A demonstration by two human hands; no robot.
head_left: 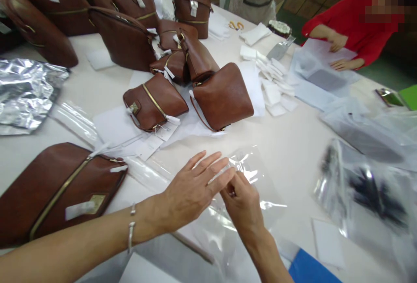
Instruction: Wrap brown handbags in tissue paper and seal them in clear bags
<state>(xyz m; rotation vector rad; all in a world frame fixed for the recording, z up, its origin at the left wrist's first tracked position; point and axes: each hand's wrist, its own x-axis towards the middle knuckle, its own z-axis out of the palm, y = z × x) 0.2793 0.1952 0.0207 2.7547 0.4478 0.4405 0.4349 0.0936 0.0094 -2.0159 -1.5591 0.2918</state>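
My left hand (192,191) reaches in from the lower left, a bracelet on its wrist. Its fingers are spread over a clear plastic bag (257,170) on the white table. Fingers curled, my right hand (244,200) pinches the bag beside my left fingertips. A large brown leather bag (61,178) with a gold zipper lies left of my left hand. Beyond my hands are a small brown bag (159,100) with white tags and a plain brown bag (228,96).
More brown bags (124,35) crowd the back left, near silver foil (26,96). White paper packets (272,78) lie behind my hands. Plastic-wrapped items (365,187) and a blue item (312,268) are at right. A person in red sleeves (352,26) handles wrapping across the table.
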